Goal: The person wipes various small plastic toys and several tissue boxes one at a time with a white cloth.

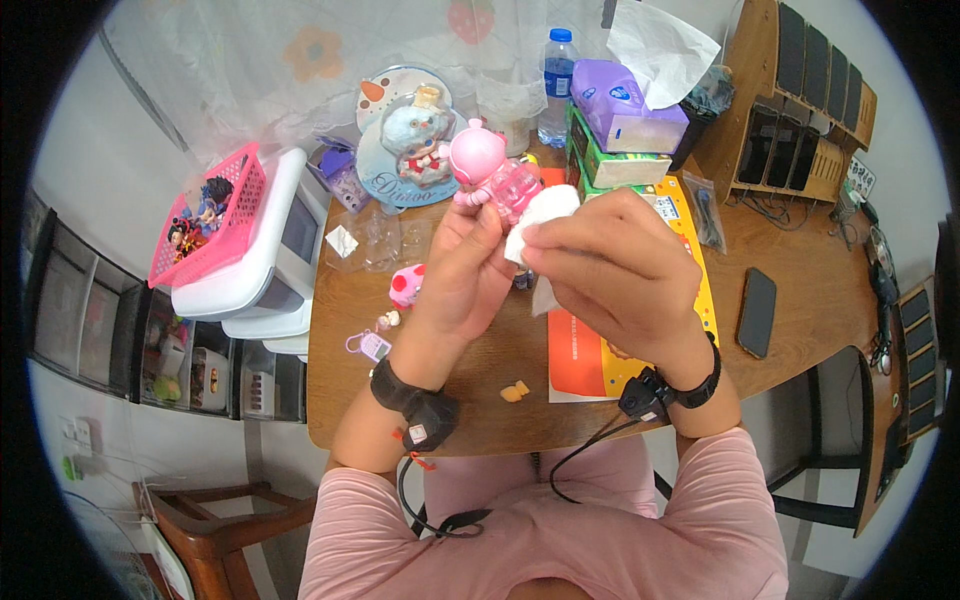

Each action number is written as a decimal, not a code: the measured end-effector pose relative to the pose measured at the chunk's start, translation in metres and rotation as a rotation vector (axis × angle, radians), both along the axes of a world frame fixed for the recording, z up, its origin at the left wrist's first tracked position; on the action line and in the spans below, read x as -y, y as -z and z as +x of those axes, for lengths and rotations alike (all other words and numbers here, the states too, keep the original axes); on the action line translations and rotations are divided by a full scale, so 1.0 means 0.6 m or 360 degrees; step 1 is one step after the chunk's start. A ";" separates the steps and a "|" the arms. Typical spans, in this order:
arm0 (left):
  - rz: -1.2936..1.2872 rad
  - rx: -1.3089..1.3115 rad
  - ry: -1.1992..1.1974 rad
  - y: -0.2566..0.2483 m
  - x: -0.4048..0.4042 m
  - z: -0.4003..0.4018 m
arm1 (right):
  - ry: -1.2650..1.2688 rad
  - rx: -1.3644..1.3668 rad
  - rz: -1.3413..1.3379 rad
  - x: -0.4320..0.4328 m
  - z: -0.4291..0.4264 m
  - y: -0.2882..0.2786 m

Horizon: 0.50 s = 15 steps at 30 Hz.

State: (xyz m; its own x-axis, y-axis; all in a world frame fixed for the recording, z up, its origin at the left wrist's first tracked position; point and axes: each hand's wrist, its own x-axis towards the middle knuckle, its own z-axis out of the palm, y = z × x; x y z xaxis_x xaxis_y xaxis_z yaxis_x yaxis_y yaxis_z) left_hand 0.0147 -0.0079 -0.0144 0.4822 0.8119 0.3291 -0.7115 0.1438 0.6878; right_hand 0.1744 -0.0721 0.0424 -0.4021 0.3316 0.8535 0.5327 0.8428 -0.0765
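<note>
A pink toy figure with a round helmet-like head is gripped in my left hand, held up over the table. My right hand pinches a folded white tissue against the figure's lower end. Below the hands, a small orange-yellow piece lies on the wooden table. Left of my left forearm are a pink and red plush-like item, a small pale figurine and a purple keychain. Something small beneath the hands is mostly hidden.
Behind stand a blue round doll package, a water bottle and a purple tissue pack on green boxes. Clear plastic packaging lies at left. At right are an orange and yellow sheet, a phone and a wooden rack.
</note>
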 end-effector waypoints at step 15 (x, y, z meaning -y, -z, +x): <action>0.0039 0.0053 0.0080 -0.006 0.008 0.006 | 0.0195 -0.0296 0.0209 -0.014 -0.002 0.007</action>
State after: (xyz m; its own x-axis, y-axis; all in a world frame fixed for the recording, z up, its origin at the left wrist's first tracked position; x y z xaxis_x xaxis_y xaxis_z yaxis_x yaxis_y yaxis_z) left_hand 0.0183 -0.0125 -0.0109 0.5106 0.7786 0.3648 -0.7263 0.1635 0.6677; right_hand 0.1734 -0.0636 0.0384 -0.1979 0.2496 0.9479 0.6183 0.7822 -0.0768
